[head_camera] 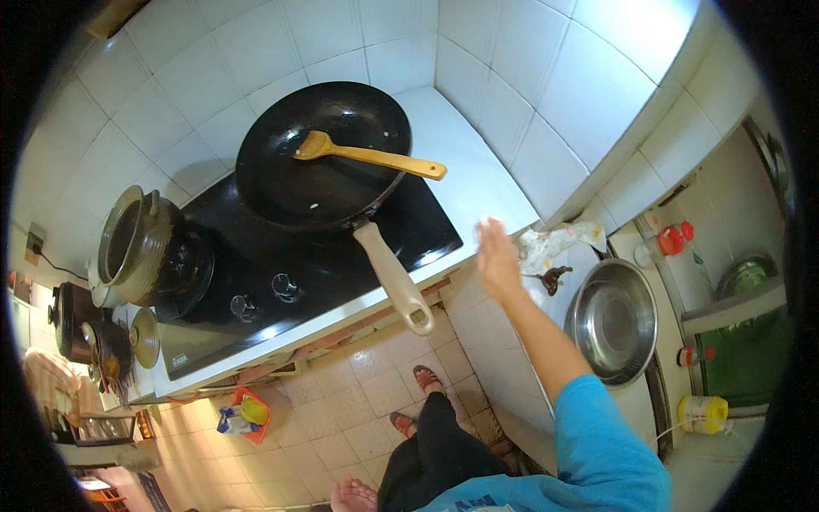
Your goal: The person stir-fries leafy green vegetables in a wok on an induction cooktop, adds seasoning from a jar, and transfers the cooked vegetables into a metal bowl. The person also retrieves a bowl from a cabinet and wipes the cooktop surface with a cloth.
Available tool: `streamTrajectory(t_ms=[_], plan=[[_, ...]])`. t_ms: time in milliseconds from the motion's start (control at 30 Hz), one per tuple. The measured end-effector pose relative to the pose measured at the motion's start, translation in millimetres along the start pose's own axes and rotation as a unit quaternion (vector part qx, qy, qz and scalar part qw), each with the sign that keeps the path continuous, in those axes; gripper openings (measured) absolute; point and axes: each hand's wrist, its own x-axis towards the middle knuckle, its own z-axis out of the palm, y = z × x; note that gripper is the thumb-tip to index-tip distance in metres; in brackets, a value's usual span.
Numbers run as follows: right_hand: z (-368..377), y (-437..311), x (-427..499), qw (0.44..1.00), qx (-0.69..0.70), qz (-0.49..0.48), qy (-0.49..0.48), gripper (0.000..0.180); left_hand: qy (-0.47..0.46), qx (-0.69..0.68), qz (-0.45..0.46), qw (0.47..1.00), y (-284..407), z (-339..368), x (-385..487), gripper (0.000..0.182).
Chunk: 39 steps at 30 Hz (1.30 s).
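My right hand (498,259) reaches over the right end of the counter, fingers extended and slightly blurred; a small white bit shows at its fingertips, and whether it is held I cannot tell. Beside it lies a patterned cloth (553,246). My left hand (354,496) hangs low at the bottom edge, palm up, fingers apart, holding nothing. A black wok (307,189) with a beige handle (393,275) sits on the black glass cooktop (339,269). Across the wok rests a wooden spatula (377,157), its handle end over the rim. A few white bits stick to the wok.
A clay pot (150,249) stands on the cooktop's left, with a glass lid (145,338) and dark pots (77,320) beyond. A steel basin (612,323) lies at right, near bottles (665,243) and a yellow container (702,414). An orange basket (259,435) stands on the floor.
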Motion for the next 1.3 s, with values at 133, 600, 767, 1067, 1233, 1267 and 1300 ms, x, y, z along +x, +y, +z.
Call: streamTrajectory(t_ms=[133,600,767,1067,1233,1267,1300], plan=[[-4.4,57.6,20.8,0.999,0.02,0.034,-0.001,0.046,-0.035,0.001,0.013,0.999,-10.0,4.2,5.1,0.028],[13.2,-47.5,21.1,0.983,0.177,0.023,0.04,0.048,-0.074,-0.101,-0.002,0.992,-22.8,62.8,42.3,0.035],[-9.3,-37.4,26.1,0.977,0.205,0.058,-0.015,0.04,-0.077,-0.118,-0.023,0.99,-9.0,63.7,54.2,0.034],[24.8,-95.7,92.1,0.975,0.097,-0.119,-0.158,0.034,-0.023,-0.089,0.023,0.996,50.1,44.9,42.4,0.028],[54.4,-81.5,137.8,0.983,0.142,-0.104,-0.048,0.026,0.01,-0.099,0.027,0.995,60.1,40.6,37.2,0.029],[59.6,-74.1,143.6,0.983,0.108,-0.067,-0.131,0.026,0.012,-0.098,0.026,0.995,58.7,39.8,38.8,0.029],[62.1,-67.2,142.9,0.985,0.09,-0.068,-0.129,0.027,0.014,-0.096,0.026,0.995,57.1,39.5,41.8,0.029]])
